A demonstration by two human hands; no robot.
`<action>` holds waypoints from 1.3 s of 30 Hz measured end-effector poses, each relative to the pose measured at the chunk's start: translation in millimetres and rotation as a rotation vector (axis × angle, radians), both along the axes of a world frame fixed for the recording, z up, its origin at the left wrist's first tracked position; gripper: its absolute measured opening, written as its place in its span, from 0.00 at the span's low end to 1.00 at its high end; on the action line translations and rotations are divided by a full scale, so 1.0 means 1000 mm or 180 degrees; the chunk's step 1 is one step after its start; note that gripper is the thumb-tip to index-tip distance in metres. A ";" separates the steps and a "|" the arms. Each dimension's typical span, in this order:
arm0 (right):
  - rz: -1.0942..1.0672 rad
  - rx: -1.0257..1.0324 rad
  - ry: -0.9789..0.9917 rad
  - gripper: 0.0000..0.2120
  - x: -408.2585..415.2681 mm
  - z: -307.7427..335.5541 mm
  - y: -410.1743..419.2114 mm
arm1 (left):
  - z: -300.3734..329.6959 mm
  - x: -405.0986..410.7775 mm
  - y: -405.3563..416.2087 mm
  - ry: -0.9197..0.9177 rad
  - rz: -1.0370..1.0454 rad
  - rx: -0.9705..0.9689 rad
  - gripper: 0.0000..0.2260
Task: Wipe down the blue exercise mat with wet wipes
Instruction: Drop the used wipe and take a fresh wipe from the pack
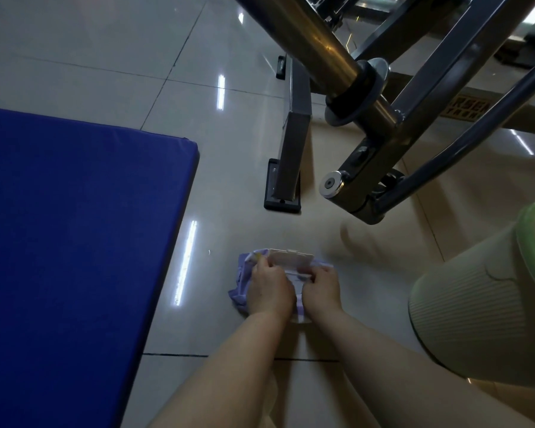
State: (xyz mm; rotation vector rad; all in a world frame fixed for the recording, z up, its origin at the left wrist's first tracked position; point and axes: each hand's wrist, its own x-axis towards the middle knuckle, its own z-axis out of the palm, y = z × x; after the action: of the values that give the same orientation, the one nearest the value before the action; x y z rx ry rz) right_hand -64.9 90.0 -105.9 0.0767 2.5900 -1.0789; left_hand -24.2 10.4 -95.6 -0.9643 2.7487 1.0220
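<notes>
The blue exercise mat [74, 236] lies on the tiled floor and fills the left side of the head view. To its right, a purple and white pack of wet wipes [241, 282] rests on the floor with its white flip lid [291, 257] raised. My left hand [269, 288] grips the left part of the pack. At the opening under the lid, the fingers of my right hand [322, 288] are curled on the pack. No loose wipe shows.
A dark metal exercise machine frame [383, 125] slants overhead at the upper right, with its foot [283, 186] on the floor just beyond the pack. A pale green ribbed bin [482, 304] stands at the right. Glossy tile floor [105, 57] stretches beyond the mat.
</notes>
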 end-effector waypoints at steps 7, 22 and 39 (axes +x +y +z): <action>0.0670 0.0756 0.0458 0.06 0.000 0.000 -0.006 | 0.004 0.010 -0.018 0.0661 0.0322 0.0614 0.09; 0.1329 0.1628 0.0695 0.11 0.001 -0.012 -0.019 | 0.001 0.014 -0.026 0.0597 0.0116 0.0744 0.09; 0.1472 0.1712 0.0928 0.07 0.005 0.000 -0.014 | 0.000 0.019 -0.026 0.0707 0.0132 0.0859 0.12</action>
State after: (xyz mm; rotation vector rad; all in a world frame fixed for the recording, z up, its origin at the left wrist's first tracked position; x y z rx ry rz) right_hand -60.0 75.6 -105.6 -0.5617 2.8704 -0.2332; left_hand -5.1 -15.8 -95.9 -0.9183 2.6650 1.5451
